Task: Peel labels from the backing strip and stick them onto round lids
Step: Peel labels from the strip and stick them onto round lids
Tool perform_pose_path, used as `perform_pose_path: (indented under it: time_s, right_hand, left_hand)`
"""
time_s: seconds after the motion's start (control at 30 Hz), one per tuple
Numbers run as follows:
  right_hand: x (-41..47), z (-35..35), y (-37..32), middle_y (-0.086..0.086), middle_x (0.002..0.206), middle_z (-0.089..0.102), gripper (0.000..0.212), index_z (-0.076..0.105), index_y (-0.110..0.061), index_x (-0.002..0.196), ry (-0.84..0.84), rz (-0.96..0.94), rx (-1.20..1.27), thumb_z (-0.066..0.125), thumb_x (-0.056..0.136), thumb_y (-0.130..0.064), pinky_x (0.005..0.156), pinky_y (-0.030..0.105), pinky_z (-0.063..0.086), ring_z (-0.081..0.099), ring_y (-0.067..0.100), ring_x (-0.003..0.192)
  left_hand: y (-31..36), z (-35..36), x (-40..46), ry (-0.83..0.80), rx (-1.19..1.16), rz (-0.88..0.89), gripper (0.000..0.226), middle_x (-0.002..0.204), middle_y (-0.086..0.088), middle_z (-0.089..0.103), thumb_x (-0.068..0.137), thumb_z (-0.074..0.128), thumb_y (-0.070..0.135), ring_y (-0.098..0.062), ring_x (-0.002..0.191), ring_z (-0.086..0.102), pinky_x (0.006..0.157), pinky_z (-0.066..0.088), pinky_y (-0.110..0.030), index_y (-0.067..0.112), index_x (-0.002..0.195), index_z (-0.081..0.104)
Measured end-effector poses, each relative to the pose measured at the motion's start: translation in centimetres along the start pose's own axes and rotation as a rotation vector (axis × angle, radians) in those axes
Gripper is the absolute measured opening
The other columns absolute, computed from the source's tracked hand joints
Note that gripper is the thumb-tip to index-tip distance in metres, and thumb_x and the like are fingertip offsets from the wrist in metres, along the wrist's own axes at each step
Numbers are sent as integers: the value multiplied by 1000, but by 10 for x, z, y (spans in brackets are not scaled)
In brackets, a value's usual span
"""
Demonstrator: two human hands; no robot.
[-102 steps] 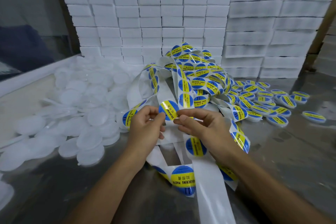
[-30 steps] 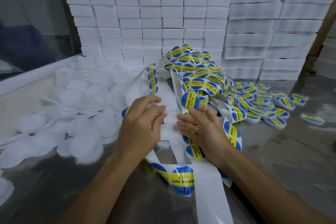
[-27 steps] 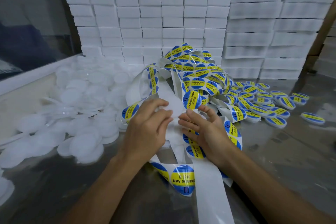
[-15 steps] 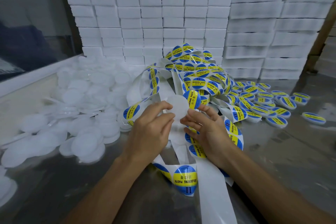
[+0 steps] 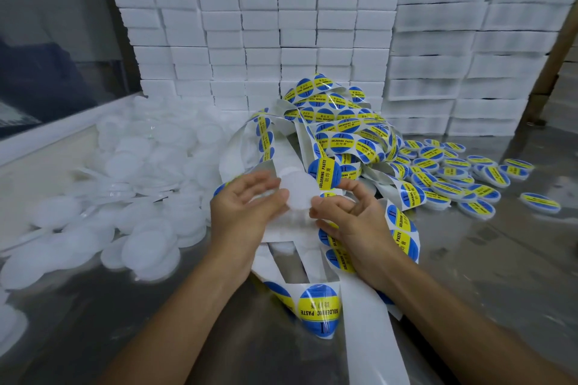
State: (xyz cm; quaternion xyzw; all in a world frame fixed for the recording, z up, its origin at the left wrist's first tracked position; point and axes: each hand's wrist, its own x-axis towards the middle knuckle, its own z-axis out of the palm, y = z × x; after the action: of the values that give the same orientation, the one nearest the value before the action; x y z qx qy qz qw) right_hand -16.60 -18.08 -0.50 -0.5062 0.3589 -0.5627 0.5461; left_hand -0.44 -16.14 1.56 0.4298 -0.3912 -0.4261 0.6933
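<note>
My left hand point(image 5: 242, 212) holds a plain white round lid point(image 5: 297, 195) by its left edge, fingers curled behind it. My right hand point(image 5: 350, 222) pinches a blue-and-yellow round label point(image 5: 325, 173) that stands at the lid's upper right rim, thumb and fingertips at the lid's right edge. Beneath both hands lies the tangled white backing strip point(image 5: 369, 322), with several labels still on it point(image 5: 319, 306). Unlabelled white lids point(image 5: 134, 172) are heaped on the left. Labelled lids point(image 5: 453, 172) lie spread on the right.
White foam blocks point(image 5: 281, 28) are stacked in a wall behind the work area, with more stacks point(image 5: 469, 40) to the right. The grey shiny tabletop point(image 5: 484, 259) shows in front and at right. A pale raised ledge point(image 5: 47, 134) borders the left side.
A labelled lid has left my hands. My left hand has brought up a bare white lid. My right hand has lifted a fresh label off the strip to the lid's upper right rim.
</note>
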Motion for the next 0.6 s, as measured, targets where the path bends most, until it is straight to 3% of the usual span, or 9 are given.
perform_pose_path:
  time_s: [0.13,0.23,0.4,0.6]
  right_hand:
    - [0,0,-1,5,84,75,44,50,-20,112,4,2,21,79,80,-13,86,39,55,71,19,82]
    - [0,0,-2,5,86,75,41,52,-21,111,31,21,44,78,81,-12,85,39,56,71,18,82]
    - [3,-5,-6,-3,86,72,6,66,-21,92,114,144,213,69,90,-26,89,41,57,69,13,77]
    - [1,-4,-6,-4,87,71,10,80,-20,79,76,163,115,73,86,-21,76,30,58,66,10,85]
  left_hand:
    - [4,-3,0,-118,-92,-229,23,88,-16,75,78,73,-2,-27,79,74,64,59,-29,9,97,69]
    - [5,-2,0,-104,-89,-214,23,85,-15,75,77,73,-4,-29,78,74,67,61,-32,7,97,67]
    - [3,-5,2,-11,-102,-178,18,78,-13,75,78,72,-7,-24,73,74,63,59,-25,3,92,65]
    - [0,-7,4,-42,-97,-195,16,80,-13,76,78,73,-5,-23,74,74,62,58,-23,1,92,67]
